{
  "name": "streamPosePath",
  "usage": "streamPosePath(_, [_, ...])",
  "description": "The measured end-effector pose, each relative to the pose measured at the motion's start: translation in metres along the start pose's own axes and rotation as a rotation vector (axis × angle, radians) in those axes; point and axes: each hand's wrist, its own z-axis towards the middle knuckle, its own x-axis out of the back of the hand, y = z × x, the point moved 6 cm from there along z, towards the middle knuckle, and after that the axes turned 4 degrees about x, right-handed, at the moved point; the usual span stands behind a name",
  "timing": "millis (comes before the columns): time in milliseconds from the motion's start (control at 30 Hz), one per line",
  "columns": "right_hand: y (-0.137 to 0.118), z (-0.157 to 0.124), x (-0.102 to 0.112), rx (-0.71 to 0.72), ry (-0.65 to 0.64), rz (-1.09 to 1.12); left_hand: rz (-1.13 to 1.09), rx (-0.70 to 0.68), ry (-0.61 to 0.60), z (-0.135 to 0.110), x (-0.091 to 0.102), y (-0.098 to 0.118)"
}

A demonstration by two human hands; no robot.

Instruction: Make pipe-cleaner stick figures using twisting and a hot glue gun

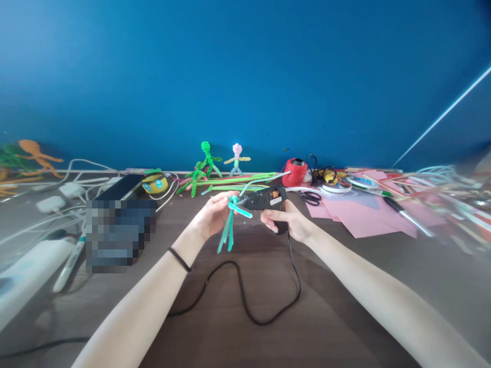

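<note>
Between the fingers of my left hand (213, 214) is a teal pipe-cleaner figure (229, 230), its long ends hanging down and one short end sticking out to the right. My right hand (289, 221) is wrapped round the handle of a black glue gun (264, 198), which points left. The gun's nozzle meets the top of the teal pipe cleaners; whether it touches them I cannot tell. A black cord (240, 286) runs from the handle down across the brown table (215, 342).
Finished-looking pipe-cleaner figures, green (206, 153) and pink (237, 151), stand by the blue wall. Behind my hands lie loose pipe cleaners (245, 179) and a red thread spool (294, 173). Scissors (311, 197), pink paper (360, 217) and a knife-like tool (406, 215) are right; chargers (51, 203) and cables left.
</note>
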Motion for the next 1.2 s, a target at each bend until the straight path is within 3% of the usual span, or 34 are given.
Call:
streamPosePath(500, [-0.005, 0.001, 0.001, 0.057, 0.015, -0.140, -0.006, -0.025, 0.019, 0.000, -0.002, 0.003])
streamPosePath(700, [0.002, 0.002, 0.015, 0.048, 0.121, -0.047, -0.030, -0.024, 0.041, 0.002, 0.003, 0.002])
streamPosePath(833, [0.012, 0.004, 0.031, -0.058, 0.278, 0.017, -0.082, -0.022, 0.048, 0.001, 0.005, 0.002])
streamPosePath(1033, [0.035, 0.002, 0.050, -0.328, 0.502, 0.156, -0.122, -0.011, 0.029, 0.000, 0.003, 0.002])
streamPosePath(1200, [0.042, 0.000, 0.060, -0.429, 0.484, -0.073, -0.113, 0.002, 0.037, -0.001, 0.003, 0.001])
